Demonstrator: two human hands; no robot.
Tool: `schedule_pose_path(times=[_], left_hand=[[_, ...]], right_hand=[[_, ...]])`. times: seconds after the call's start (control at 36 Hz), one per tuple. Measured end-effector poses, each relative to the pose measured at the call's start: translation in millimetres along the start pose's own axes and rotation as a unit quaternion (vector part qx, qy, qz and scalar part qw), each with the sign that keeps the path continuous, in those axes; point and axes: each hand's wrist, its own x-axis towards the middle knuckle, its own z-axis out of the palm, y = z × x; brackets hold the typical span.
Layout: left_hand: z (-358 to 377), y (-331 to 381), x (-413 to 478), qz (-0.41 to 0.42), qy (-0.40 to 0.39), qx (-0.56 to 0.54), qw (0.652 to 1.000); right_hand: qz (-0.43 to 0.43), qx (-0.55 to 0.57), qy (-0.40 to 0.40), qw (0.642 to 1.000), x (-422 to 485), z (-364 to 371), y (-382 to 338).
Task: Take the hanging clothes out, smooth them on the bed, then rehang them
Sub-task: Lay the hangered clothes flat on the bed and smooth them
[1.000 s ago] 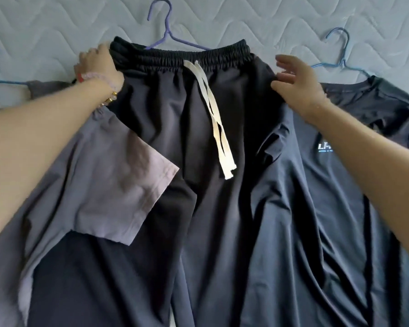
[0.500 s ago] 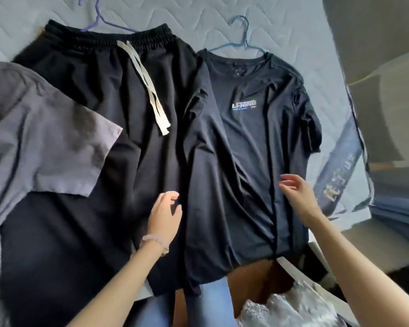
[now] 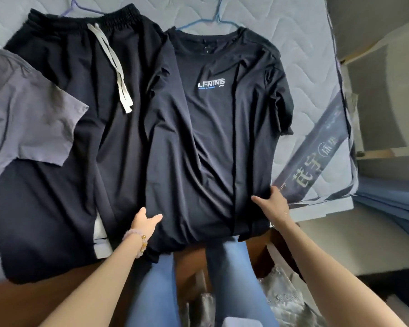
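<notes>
Lying flat on the quilted mattress, front side up, is a dark navy T-shirt with a white and blue chest logo; its neck is on a blue hanger, hook pointing away from the viewer. Hem hangs slightly over the near bed edge. Left hand grips the lower left side of the shirt, thumb on top of the fabric, fingers tucked under. Right hand grips the lower right side the same way, thumb on top. Beaded bracelet on the left wrist. Shirt's left sleeve overlaps black drawstring shorts, which lie on a purple hanger, pale drawstring trailing down the front. Grey shirt at far left overlaps the shorts. Printed mattress label band just right of the navy shirt.
</notes>
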Motion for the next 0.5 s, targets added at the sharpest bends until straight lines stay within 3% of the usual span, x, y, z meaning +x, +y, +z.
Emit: schedule_pose_path(times=[0.11, 0.22, 0.5], left_hand=[[13, 6, -6, -0.002, 0.033, 0.012, 0.999], [13, -4, -3, -0.019, 0.082, -0.004, 0.996], [25, -17, -12, -0.009, 0.121, -0.016, 0.992]], right_hand=[[-0.029, -0.046, -0.048, 0.997, -1, 7, 9], [0.002, 0.072, -0.070, 0.995, 14, -6, 30], [0.021, 0.123, 0.047, 0.991, 51, -111, 93]])
